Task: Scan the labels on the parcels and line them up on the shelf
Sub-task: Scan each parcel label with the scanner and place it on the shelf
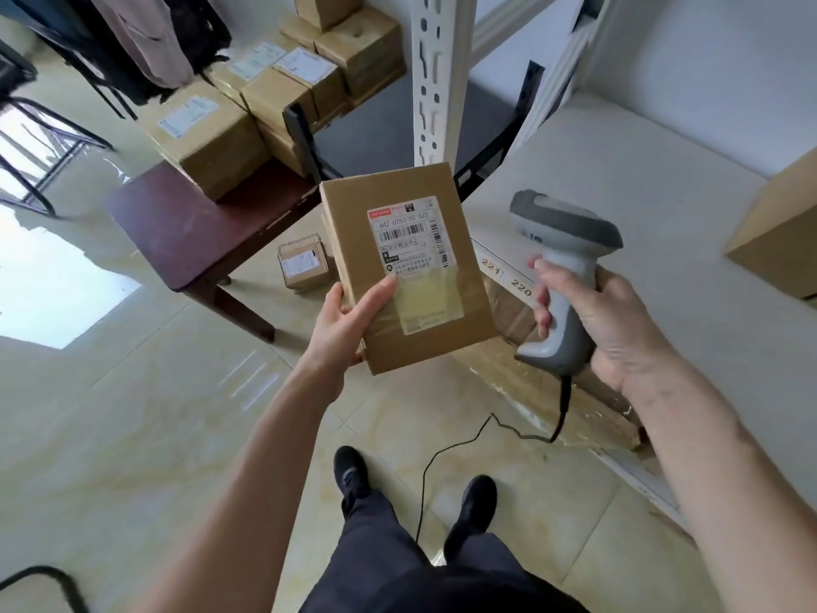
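Left hand point(349, 323) grips my parcel point(404, 272) label-up in mid-air between desk point(185, 232) & shelf point(663, 205), right hand point(619, 320) wrapped round scanner point(561, 276) w/ head off-target, so scan step's pending; next I'd aim at the barcode point(404, 234).

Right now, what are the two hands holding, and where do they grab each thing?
The left hand holds the cardboard parcel by its lower left corner. The right hand grips the scanner around its handle.
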